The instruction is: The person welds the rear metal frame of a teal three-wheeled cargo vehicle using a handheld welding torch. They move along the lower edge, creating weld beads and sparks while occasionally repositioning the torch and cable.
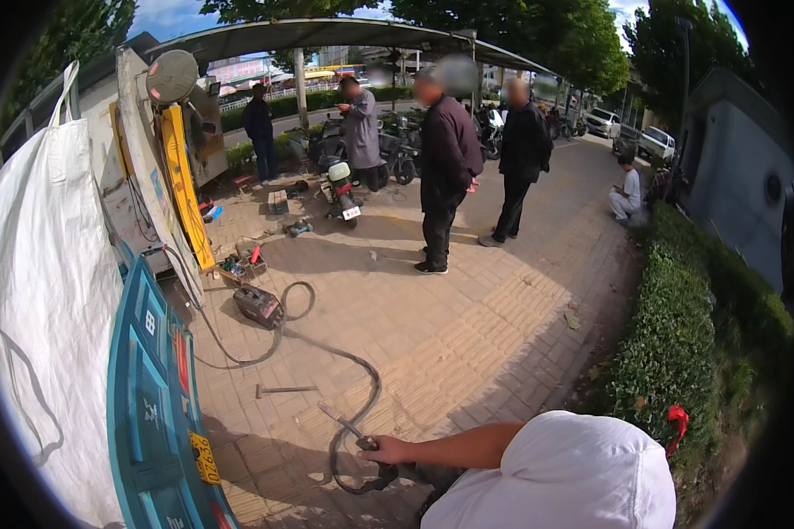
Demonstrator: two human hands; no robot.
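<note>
My right hand comes in from the lower right on a bare forearm below a white sleeve. Its fingers are closed around a welding electrode holder, from which a thin rod points up and to the left. A dark cable loops from below the hand back to a boxy welding machine on the paving. Just under the hand is a dark shape I cannot make out. Beyond the rod, a long-handled hammer lies on the ground. My left hand is not in view.
A teal vehicle panel and a big white bag stand at left, near a yellow beam. Tools lie around a toolbox. Several people stand farther off, near parked motorbikes. A hedge runs along the right.
</note>
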